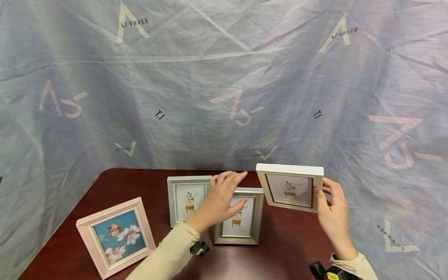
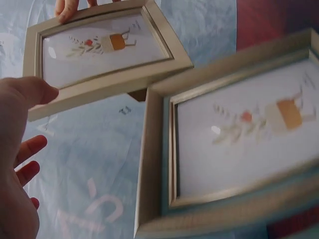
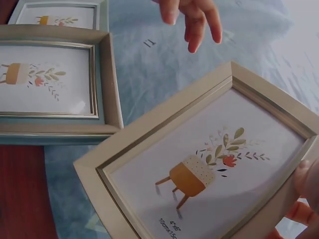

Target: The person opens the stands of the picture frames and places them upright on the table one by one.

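Observation:
In the head view my right hand (image 1: 335,212) grips a cream picture frame (image 1: 290,191) by its right side, tilted and lifted above the table. Thumb and fingers hold that edge, and a potted-plant print shows behind its pane. My left hand (image 1: 221,200) has its fingers spread and holds nothing. It hovers in front of a silver-gold picture frame (image 1: 256,225) and a pale green picture frame (image 1: 172,202), hiding part of each. Both stand upright. The right wrist view shows the cream frame's print (image 3: 199,169) up close, with the left fingers (image 3: 197,20) apart from it.
A pink picture frame (image 1: 141,210) with a bird and blossoms stands at the left of the dark red table (image 1: 115,182). Behind the table hangs a grey printed cloth (image 1: 196,89), which also runs down the right side.

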{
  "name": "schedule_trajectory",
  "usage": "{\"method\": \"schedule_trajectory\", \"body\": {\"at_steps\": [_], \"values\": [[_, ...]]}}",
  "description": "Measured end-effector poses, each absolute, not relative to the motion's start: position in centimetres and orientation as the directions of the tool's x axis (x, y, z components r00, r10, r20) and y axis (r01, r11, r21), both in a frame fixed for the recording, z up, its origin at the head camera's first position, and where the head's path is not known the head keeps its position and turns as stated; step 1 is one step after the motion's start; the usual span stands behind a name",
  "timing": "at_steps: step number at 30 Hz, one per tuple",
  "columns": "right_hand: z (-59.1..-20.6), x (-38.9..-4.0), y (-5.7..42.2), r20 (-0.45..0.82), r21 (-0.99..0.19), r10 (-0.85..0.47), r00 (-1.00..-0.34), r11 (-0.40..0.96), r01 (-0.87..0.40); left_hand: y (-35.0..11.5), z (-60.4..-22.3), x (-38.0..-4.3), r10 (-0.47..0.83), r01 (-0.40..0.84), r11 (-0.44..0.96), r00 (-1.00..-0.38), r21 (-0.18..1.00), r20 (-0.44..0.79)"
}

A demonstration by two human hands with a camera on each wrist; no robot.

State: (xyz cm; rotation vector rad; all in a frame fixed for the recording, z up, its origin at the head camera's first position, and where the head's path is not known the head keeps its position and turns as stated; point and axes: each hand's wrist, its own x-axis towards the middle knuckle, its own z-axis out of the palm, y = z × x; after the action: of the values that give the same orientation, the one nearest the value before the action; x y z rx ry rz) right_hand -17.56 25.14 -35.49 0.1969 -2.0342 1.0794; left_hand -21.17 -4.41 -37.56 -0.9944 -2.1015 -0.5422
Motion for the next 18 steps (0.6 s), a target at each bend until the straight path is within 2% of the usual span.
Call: {"method": "schedule_trajectory", "body": {"at_steps": [6, 11, 14, 18], "values": [[-36.0, -16.5, 26.3, 0.599, -0.734, 0.311, -0.737, 0.581, -0.351, -1.7, -38.0, -21.5, 0.501, 0.776, 0.630, -0.426, 0.020, 0.753], [-36.6, -16.0, 26.7, 0.497, -0.808, 0.353, -0.792, 0.521, -0.275, -0.1, -38.3, -21.6, 0.541, 0.749, 0.660, -0.412, -0.066, 0.733], [-37.1, -15.7, 27.0, 0.469, -0.833, 0.354, -0.809, 0.481, -0.272, 0.7, -38.5, -21.5, 0.570, 0.728, 0.672, -0.389, -0.139, 0.724], [-37.8, -15.3, 27.5, 0.431, -0.882, 0.340, -0.835, 0.353, -0.312, 1.3, -39.0, -21.5, 0.596, 0.689, 0.690, -0.365, -0.223, 0.716]]}}
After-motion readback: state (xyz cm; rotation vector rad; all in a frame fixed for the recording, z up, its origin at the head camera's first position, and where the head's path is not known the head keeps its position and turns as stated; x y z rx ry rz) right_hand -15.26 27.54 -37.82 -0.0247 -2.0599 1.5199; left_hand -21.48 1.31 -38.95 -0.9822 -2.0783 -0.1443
